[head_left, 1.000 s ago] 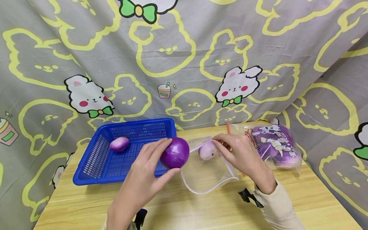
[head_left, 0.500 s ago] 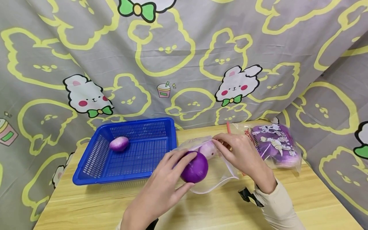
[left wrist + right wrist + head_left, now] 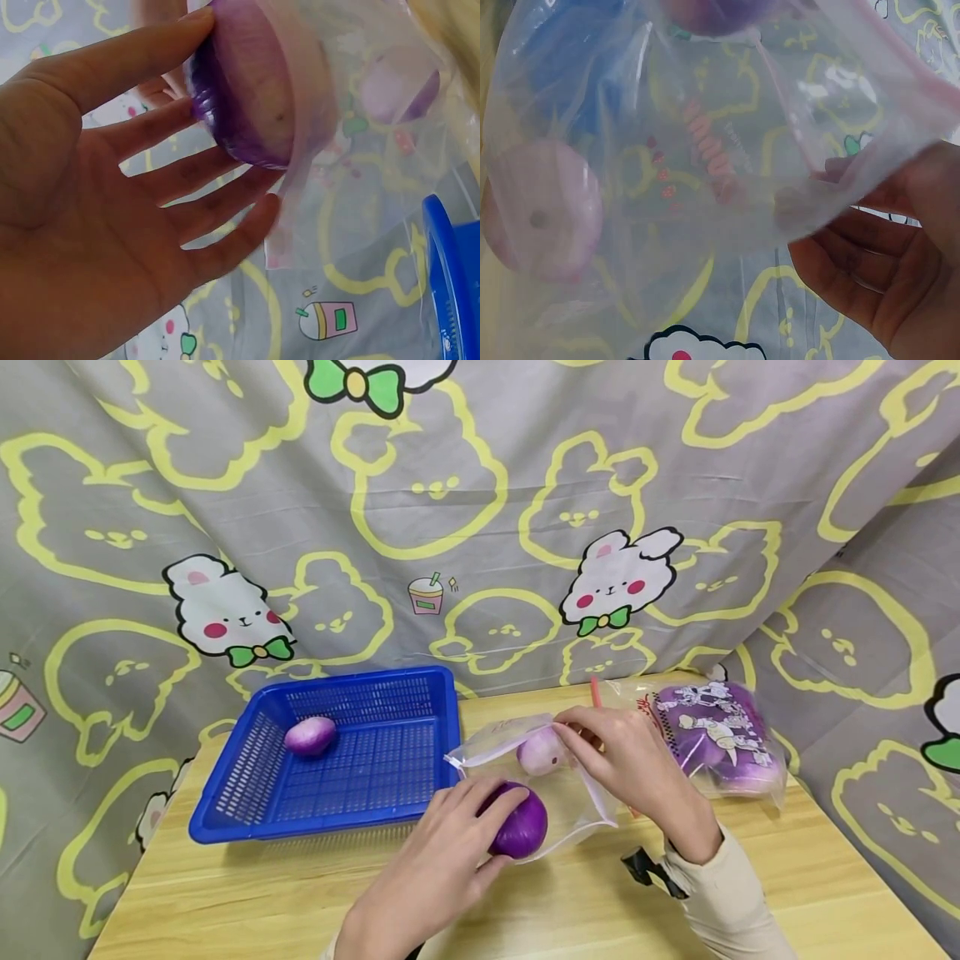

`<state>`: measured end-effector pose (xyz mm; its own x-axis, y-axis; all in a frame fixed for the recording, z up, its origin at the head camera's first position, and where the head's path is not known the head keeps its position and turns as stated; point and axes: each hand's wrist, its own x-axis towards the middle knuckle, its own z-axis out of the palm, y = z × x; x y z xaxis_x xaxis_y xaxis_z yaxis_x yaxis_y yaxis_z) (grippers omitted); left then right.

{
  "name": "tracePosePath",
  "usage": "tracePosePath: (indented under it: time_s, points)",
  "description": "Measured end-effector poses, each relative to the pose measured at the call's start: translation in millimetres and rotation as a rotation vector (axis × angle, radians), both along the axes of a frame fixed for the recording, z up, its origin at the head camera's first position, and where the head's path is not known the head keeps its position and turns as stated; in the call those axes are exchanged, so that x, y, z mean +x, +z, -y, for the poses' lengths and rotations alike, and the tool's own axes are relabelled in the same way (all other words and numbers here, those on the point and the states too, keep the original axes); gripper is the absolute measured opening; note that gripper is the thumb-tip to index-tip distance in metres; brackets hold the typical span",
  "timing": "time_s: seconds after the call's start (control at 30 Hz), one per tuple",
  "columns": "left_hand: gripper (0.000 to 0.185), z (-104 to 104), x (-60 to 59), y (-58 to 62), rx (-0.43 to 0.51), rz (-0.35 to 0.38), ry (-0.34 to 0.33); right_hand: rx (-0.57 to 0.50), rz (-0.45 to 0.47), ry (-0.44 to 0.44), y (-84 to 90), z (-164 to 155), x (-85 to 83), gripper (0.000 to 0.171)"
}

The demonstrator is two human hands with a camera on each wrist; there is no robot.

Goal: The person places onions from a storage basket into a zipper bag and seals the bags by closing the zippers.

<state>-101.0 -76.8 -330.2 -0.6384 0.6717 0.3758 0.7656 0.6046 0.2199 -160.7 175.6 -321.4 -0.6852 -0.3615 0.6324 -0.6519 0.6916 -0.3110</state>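
Note:
My left hand [image 3: 438, 852] grips a shiny purple onion [image 3: 522, 827] at the mouth of a clear zip bag [image 3: 581, 797]. In the left wrist view, part of this onion [image 3: 251, 97] shows through the bag's film, with fingers and thumb spread around its outer side. The rim of the bag is pinched by my right hand [image 3: 630, 756], whose other fingers are curled. A paler onion [image 3: 538, 752] lies deeper inside the bag; the right wrist view shows this onion [image 3: 544, 210] through the cloudy plastic.
To the left stands a blue slotted basket [image 3: 307, 825] with one purple-and-white onion [image 3: 310, 737] in it. A printed bag with a red slider, packed with purple onions [image 3: 720, 739], lies at the back right. Behind the wooden table [image 3: 247, 902] hangs a patterned curtain [image 3: 480, 485].
My left hand has carried the onion rightward and down from beside the basket to the bag's mouth. The right hand keeps its pinch on the rim in nearly the same place.

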Motion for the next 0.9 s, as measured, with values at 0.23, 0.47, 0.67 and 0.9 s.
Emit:
tracePosePath:
  time_s: [0.23, 0.47, 0.67, 0.9]
  points:
    - [0.066, -1.5, 2.1, -3.8, -0.065, 0.028, 0.018, 0.003, -0.001, -0.006, 0.5, -0.7, -0.1, 0.006]
    - [0.07, 0.6, 3.6, -4.6, -0.124, 0.041, 0.054, 0.0, -0.042, -0.002, 0.3, -1.1, -1.7, 0.006]
    - [0.06, 1.7, 2.9, -2.6, -0.138, 0.036, 0.046, 0.001, -0.045, 0.002, 0.4, -1.0, -1.8, 0.006]
    - [0.035, 8.3, -2.9, 2.5, 0.026, -0.067, -0.006, 0.0, -0.039, 0.0, 0.2, -1.7, -1.5, 0.006]
